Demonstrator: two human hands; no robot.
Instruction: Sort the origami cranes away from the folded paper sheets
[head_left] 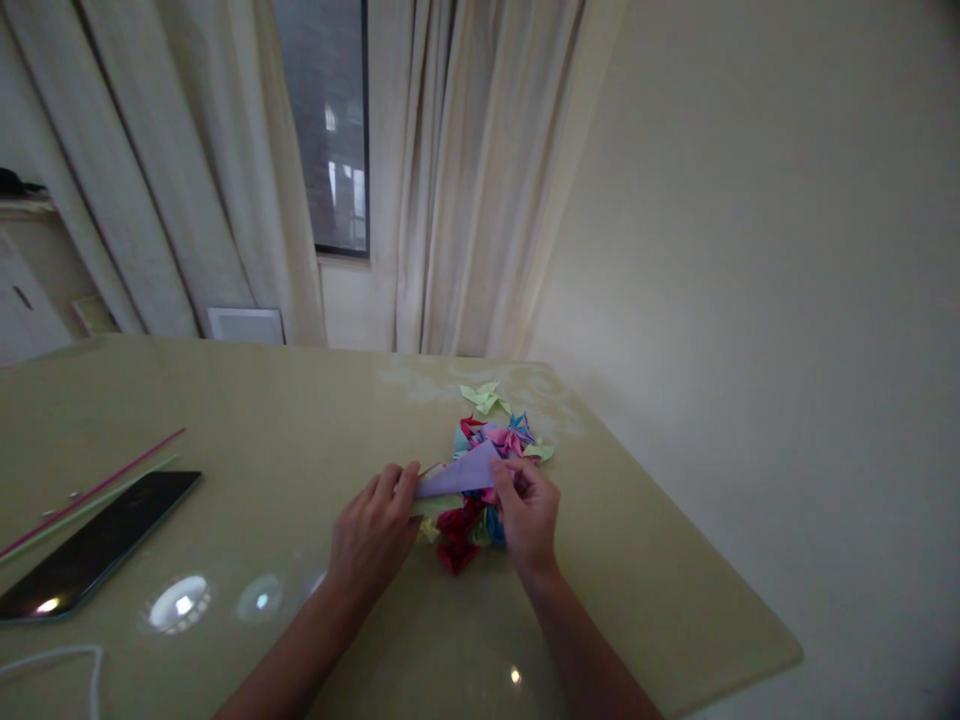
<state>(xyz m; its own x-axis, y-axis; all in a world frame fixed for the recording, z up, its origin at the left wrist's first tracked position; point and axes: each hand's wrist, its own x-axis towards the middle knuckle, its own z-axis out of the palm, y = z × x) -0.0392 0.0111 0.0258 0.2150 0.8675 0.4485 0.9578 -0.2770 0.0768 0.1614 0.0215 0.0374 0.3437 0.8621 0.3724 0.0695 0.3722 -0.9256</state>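
**Purple paper mid-fold, both hands on it**

Purple paper: held just above the pile of folded paper pieces, near the right side of the table. Right hand pinches its wide end, thumb against fingers. Left hand has its fingers bunched on the narrow end; thumb mostly hidden, so can't tell how tight.

Progress, my read: sheet is creased into a long taper, not a finished shape. Pieces in the pile (red, pink, blue, yellow) look done. Can't count them, hands and paper cover part. One pale green piece lies at the back of the pile.

Room: right table edge slants in near the pile, with the wall beyond, so that side is tighter. Left is roomier; phone and pink stick sit well apart from the left hand.
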